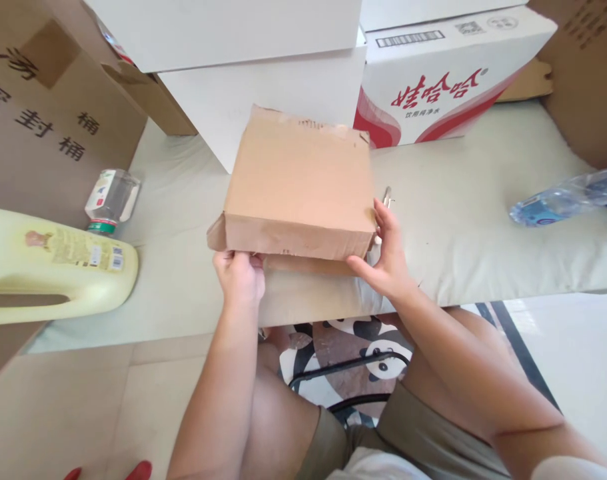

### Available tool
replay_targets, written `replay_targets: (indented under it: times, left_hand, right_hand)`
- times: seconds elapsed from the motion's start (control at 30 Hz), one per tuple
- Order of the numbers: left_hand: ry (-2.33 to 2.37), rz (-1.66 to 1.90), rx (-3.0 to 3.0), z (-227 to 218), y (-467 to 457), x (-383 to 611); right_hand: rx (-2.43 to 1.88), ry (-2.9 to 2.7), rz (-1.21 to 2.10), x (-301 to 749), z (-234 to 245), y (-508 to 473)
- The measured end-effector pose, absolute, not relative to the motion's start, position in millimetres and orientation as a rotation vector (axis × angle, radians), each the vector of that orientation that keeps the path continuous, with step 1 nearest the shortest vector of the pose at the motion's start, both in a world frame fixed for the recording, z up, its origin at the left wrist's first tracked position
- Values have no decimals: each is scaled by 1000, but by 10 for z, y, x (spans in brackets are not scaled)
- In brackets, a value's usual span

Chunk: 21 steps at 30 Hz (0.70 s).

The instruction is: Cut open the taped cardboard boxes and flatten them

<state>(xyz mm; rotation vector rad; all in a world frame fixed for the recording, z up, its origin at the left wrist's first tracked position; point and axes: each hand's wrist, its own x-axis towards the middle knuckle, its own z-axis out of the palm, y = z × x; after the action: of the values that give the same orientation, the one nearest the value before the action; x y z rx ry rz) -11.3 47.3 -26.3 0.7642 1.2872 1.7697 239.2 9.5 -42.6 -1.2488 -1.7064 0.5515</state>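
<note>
A plain brown cardboard box (303,177) with ragged flap edges is between the two hands, over a pale cloth-covered surface (458,220). The left hand (240,275) pinches its near lower edge by the left corner; the right hand (387,257), well apart from it, grips the near right corner. Just beyond the right fingers lies a small shiny metal object (387,195). Farther out stand a white carton with red lettering (428,100) beyond the right hand, a clear blue-labelled plastic bottle (548,205) to its right, and a pale-yellow plastic jug (83,267) left of the left hand.
</note>
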Motion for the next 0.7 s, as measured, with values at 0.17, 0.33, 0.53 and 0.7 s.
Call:
replay_targets:
  times: [0.17,0.33,0.53,0.7]
  left_hand:
    - [1246,1707,662,-249,506,-168]
    - [1218,1711,680,-219,422,5]
    - [1176,1644,760,-226,319,179]
    - [1110,1685,752,-253,335,171]
  right_hand:
    - [-1256,-1771,448,2442,-351,100]
    - [-1593,-1663,451,2485,-290,186]
    - [-1758,-1548,342,2634,-220,256]
    - [-1763,-1520,373,2614,-260,270]
